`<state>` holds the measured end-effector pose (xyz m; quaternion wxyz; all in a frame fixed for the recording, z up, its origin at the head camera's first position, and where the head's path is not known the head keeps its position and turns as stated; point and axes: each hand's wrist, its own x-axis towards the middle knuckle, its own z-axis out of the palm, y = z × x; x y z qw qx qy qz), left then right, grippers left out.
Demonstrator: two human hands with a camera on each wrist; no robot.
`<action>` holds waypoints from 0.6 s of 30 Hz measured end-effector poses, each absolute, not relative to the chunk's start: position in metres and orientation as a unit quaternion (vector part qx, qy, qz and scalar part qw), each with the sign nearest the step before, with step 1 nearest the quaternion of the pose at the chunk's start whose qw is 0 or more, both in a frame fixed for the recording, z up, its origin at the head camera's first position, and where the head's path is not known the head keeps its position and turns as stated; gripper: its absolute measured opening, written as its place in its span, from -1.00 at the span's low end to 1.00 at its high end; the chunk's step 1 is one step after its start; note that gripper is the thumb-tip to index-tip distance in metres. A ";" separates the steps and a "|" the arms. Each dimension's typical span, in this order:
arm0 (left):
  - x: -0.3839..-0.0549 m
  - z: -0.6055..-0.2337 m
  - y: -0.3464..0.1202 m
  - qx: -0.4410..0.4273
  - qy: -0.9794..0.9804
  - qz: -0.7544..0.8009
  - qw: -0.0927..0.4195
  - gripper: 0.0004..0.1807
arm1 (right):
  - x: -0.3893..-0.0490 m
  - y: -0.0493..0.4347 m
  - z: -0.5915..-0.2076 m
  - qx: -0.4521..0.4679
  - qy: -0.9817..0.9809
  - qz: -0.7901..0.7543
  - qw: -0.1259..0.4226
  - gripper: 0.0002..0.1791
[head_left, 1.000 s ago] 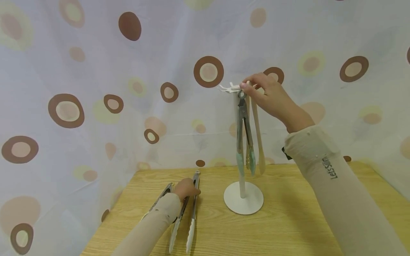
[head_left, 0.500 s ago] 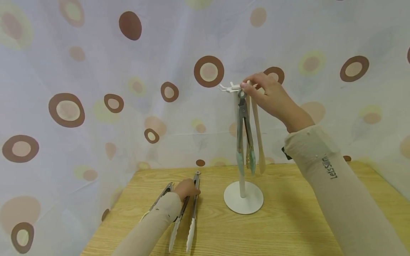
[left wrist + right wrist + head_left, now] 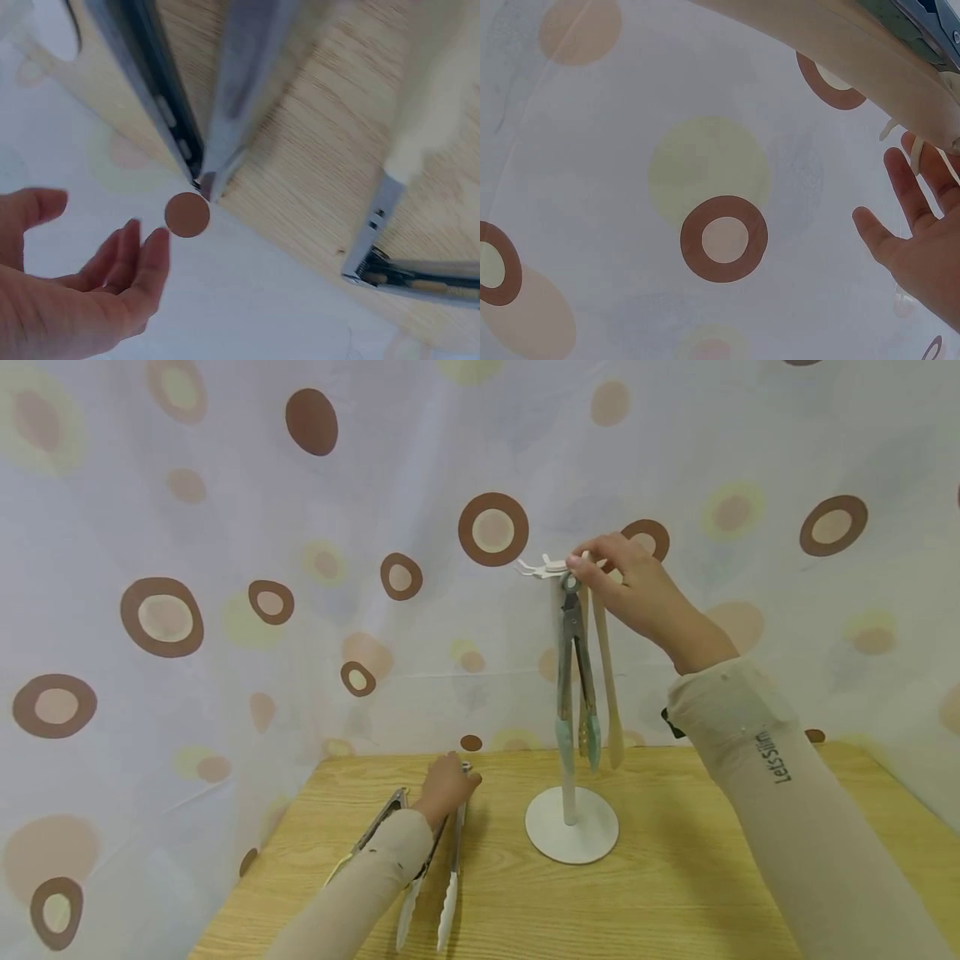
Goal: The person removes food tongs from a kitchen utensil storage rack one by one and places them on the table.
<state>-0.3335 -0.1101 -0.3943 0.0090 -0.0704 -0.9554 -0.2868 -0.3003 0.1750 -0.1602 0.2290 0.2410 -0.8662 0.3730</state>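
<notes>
One tong pair (image 3: 244,82): steel, scalloped white tips (image 3: 447,912) | left grip (image 3: 448,787) relaxed | right grip (image 3: 637,587) pinching stand (image 3: 555,835)

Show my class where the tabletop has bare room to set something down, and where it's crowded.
Bare table shows between the white-tipped tongs and the stand's round base, and right of the base up to the right sleeve. Crowded: the left side, with two pairs of tongs near the left hand, and the stand's top, by the right hand.

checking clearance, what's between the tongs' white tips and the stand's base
In the head view, bare tabletop lies between the white tips and the round base.
</notes>
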 end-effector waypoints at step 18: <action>-0.314 -0.330 -0.036 -0.279 -0.700 -0.654 0.068 -0.70 | -0.299 0.173 -0.161 0.239 -0.866 0.374 0.231 -0.46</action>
